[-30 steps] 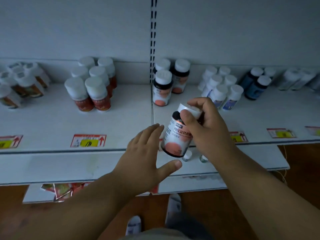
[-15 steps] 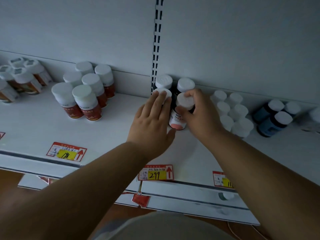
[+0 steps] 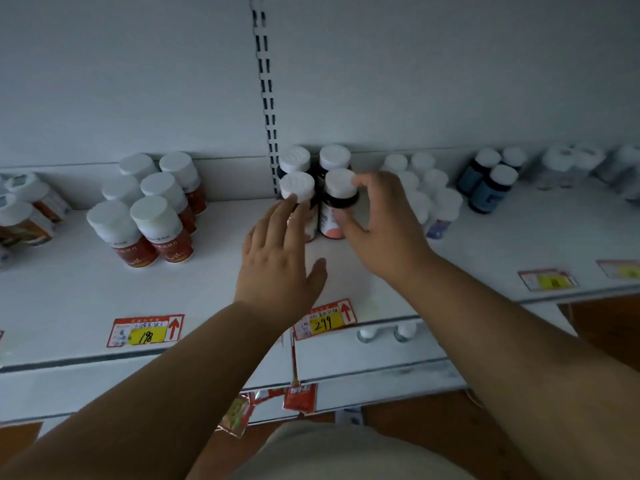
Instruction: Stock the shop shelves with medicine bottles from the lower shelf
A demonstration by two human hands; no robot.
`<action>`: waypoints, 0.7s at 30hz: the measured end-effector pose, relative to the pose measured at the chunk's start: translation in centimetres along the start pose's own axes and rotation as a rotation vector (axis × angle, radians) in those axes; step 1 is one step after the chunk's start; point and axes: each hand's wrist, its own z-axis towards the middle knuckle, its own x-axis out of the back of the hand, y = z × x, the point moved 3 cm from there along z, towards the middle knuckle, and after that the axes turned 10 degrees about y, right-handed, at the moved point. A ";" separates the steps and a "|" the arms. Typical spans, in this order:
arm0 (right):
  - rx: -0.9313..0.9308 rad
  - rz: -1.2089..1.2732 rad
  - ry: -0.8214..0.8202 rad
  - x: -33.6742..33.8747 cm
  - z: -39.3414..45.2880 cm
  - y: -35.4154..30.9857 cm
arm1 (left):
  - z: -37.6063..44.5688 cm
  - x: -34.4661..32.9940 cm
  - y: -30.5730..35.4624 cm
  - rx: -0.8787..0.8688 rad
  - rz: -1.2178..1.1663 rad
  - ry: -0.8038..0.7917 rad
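1. Head view: at frame centre, the right hand (image 3: 377,230) has a curled grip on a white-capped bottle (image 3: 337,202) standing upright on the shelf (image 3: 69,292).
2. The left hand (image 3: 277,258), fingers straight, touches the neighbouring bottle (image 3: 298,192).

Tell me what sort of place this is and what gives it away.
Most likely a pharmacy or shop aisle: white display shelf with handwritten price tags along its edge, and grouped rows of white-capped medicine bottles facing outward.
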 end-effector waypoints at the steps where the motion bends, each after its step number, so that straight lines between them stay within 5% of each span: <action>1: -0.013 -0.003 0.037 0.7 -1.2 -0.7 | -1.0 0.4 0.1 -0.022 -0.034 -0.003; 13: -0.302 0.115 -0.016 6.6 -14.5 -6.2 | -13.2 4.4 2.9 -0.166 -0.216 -0.283; 21: -0.299 0.107 -0.087 6.5 -22.5 -0.2 | -19.5 -0.9 5.7 -0.080 -0.238 -0.401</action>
